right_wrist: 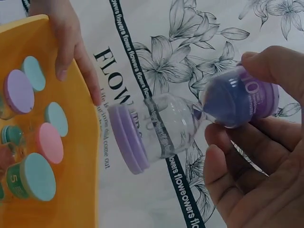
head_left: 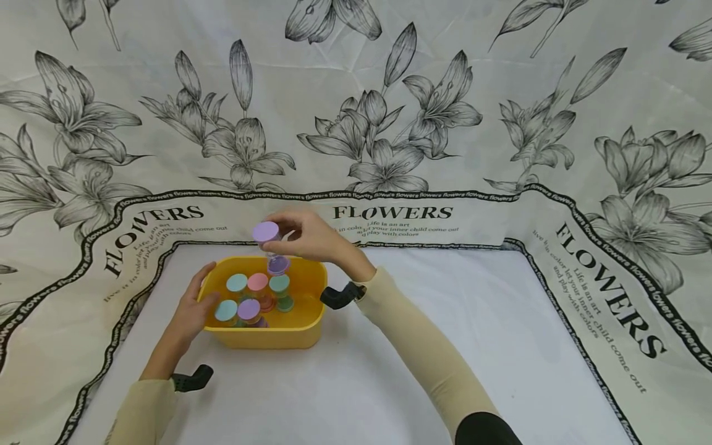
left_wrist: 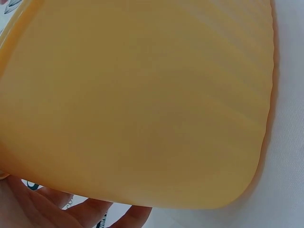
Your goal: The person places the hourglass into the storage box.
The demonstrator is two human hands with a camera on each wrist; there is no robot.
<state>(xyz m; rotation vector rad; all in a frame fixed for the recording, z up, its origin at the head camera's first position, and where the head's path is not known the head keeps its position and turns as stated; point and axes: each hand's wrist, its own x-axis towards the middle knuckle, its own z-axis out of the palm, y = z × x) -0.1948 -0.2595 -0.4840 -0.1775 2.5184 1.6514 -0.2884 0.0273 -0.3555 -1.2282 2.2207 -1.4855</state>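
Observation:
My right hand [head_left: 316, 238] holds a sand timer [head_left: 266, 232] with purple caps above the back of a yellow plastic bin [head_left: 267, 339]. In the right wrist view, thumb and fingers pinch the capped end of this timer [right_wrist: 166, 124]; dark purple sand fills the bulb near the hand, and the other bulb is clear. My left hand [head_left: 191, 312] grips the bin's left side, thumb over the rim and fingers along the outside. Inside the bin stand several more timers, among them a pink-capped timer [head_left: 258, 282], a green-capped timer [head_left: 280, 284] and a purple-capped timer [head_left: 249, 309].
The bin stands on a white tabletop cloth [head_left: 423, 346]. Behind and around it rises a fabric backdrop [head_left: 356, 74] with printed lilies and lettering. Each wrist carries a black camera mount, such as the right mount [head_left: 340, 295].

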